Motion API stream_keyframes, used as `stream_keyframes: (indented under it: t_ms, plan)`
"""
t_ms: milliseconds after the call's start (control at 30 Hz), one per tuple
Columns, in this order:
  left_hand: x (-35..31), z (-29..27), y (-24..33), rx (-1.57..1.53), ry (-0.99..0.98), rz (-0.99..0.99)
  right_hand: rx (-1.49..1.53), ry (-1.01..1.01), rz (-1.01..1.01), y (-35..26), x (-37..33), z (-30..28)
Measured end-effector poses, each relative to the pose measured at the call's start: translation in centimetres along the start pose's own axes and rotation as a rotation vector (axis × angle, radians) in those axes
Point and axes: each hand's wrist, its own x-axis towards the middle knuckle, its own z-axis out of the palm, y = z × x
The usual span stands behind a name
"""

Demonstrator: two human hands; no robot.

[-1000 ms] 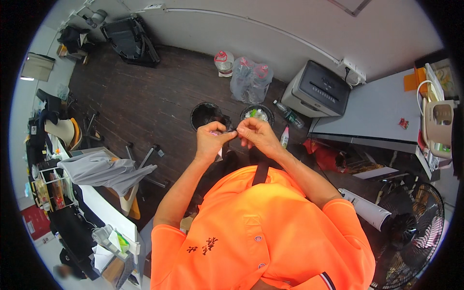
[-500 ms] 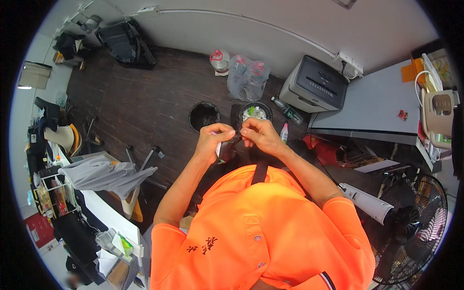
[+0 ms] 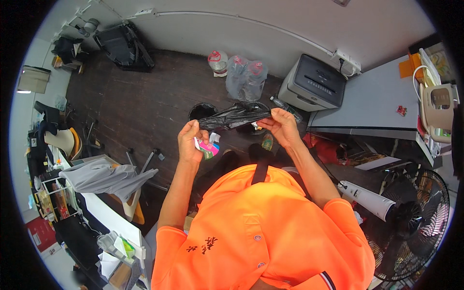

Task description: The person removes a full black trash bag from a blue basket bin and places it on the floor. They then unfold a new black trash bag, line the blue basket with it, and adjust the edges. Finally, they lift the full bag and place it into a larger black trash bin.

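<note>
Your left hand (image 3: 189, 141) pinches left end of black crinkled plastic bag (image 3: 232, 118), same fingers keeping pink-green-white packet (image 3: 209, 149). Your right hand (image 3: 283, 129) pinches bag's right end. Bag stretched between 2 hands, above dark wooden floor (image 3: 140, 92). 2 red-topped clear plastic jugs (image 3: 246, 81) near floor's wall edge.

Lit softly; brightest on the orange shirt (image 3: 251, 208) just below the hands (image 3: 190, 141), dim across the dark floor (image 3: 145, 92) beyond them. Glinting faintly along the black plastic film (image 3: 232, 117) between them. Fairly sharp near the hands, bowed and softened toward the rim, blackened at the corners, with faint blue fringing far to their left.
</note>
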Motion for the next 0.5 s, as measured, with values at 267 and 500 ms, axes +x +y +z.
stream_keyframes:
  t_ms: [267,500]
  plan:
    - [-0.8,1.4,-0.3,-0.076,-0.18,-0.117,0.47,-0.006,0.231,-0.2,1.4,2.2]
    - [-1.7,1.2,1.0,0.054,-0.393,-0.129,0.054,0.035,-0.067,-2.3,0.9,0.3]
